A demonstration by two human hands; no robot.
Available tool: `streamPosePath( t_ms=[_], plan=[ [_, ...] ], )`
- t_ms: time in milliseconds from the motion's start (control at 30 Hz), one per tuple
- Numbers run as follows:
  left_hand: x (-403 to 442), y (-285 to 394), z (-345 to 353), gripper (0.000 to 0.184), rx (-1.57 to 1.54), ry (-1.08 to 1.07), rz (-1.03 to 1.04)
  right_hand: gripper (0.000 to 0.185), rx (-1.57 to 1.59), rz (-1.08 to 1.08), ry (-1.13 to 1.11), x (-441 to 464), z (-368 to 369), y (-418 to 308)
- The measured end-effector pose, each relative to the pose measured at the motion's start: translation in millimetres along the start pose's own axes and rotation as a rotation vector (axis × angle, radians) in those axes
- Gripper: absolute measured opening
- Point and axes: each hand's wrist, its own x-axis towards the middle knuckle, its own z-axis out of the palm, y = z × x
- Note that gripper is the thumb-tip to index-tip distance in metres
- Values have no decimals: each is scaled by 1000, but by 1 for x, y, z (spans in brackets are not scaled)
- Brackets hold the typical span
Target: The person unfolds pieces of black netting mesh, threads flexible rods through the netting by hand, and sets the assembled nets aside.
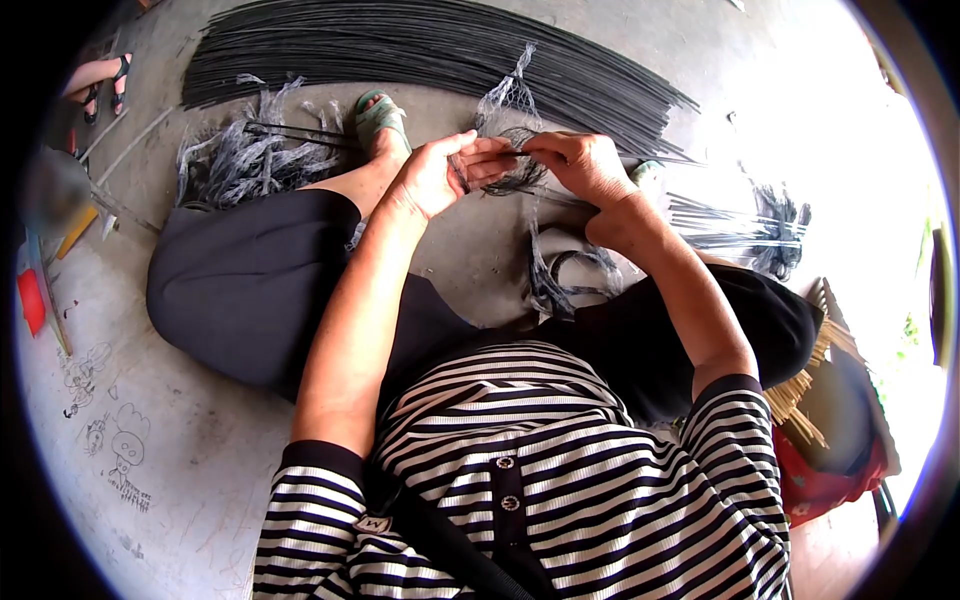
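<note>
In front of my body, my left hand [450, 172] is turned palm up, its fingers drawn together around a thin black strand [458, 174] that crosses the palm. Close on its right, my right hand [582, 165] pinches a dark strand end [516, 154] near the left fingertips. Just behind and below the gap between the hands is a tangle of fine black mesh [522, 176]; whether the fingers touch it I cannot tell. A pale net piece [515, 92] lies beyond, over a long bundle of black rods [400, 45].
A heap of greyish netting [262, 145] lies left of my sandalled foot [381, 118]. Dark and clear strips [570, 268] lie between my legs. More tied strands [770, 225] are at right, by a red bag [825, 490] with yellow sticks [795, 400]. Another person's feet [120, 85] show at upper left.
</note>
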Motion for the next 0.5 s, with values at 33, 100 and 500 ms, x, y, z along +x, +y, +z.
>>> streamPosePath(
  t_ms=[33,100,500],
  plan=[
    [1,-2,1,45,-12,13,-6,13,42,0,-26,0,1,-2],
    [5,-6,4,45,-38,36,-18,12,199,28,-47,-1,5,-13],
    [-1,-1,3,47,-11,-25,-22,16,37,-40,-10,0,2,0]
  ],
)
